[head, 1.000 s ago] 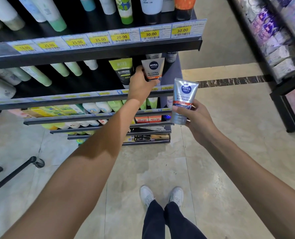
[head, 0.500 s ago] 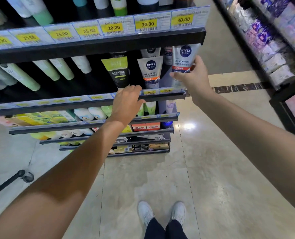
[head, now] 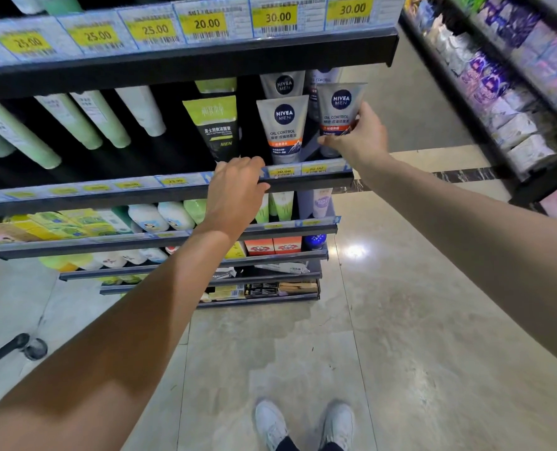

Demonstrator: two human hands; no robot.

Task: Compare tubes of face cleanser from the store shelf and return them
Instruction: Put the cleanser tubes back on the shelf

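From the head view, the person's right hand (head: 360, 135) is clamped round a grey Nivea tube (head: 339, 107) at the right end of the shelf (head: 309, 182), so this looks like the returning step. It needs settling upright beside the standing Nivea tube (head: 283, 125), which crowds the slot. The left hand (head: 239, 187) rests on the shelf's front edge, fingers curled, holding nothing. A green-and-black tube (head: 216, 125) stands further left.

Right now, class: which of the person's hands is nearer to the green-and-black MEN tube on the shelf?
Left. The left hand rests on the shelf edge just below the green-and-black MEN tube; the right hand is farther right, holding a Nivea tube beyond another Nivea tube.
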